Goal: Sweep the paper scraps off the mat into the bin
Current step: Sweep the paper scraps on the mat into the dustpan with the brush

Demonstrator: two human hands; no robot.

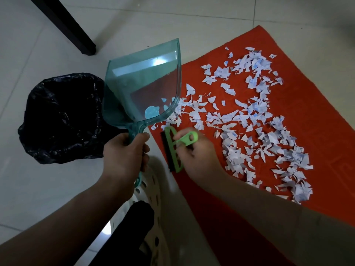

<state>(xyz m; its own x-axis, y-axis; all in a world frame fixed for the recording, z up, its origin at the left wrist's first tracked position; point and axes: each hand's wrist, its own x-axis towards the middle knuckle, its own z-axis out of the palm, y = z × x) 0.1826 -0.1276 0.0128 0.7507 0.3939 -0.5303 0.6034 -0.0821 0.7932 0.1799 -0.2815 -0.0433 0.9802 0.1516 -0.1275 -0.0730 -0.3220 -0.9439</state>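
A red mat (317,120) lies on the tiled floor, strewn with several white paper scraps (255,120). My left hand (124,156) grips the handle of a clear teal dustpan (146,81), which is raised and tilted between the mat's left edge and the bin. My right hand (196,156) pinches the handle of a small green brush (173,148) with black bristles, at the mat's near left edge. A bin lined with a black bag (61,120) stands left of the dustpan.
A black furniture leg (75,31) stands on the pale tiles at the back left. Under my arms sits a white perforated stool (151,191), and beside it a dark-clothed leg (130,227).
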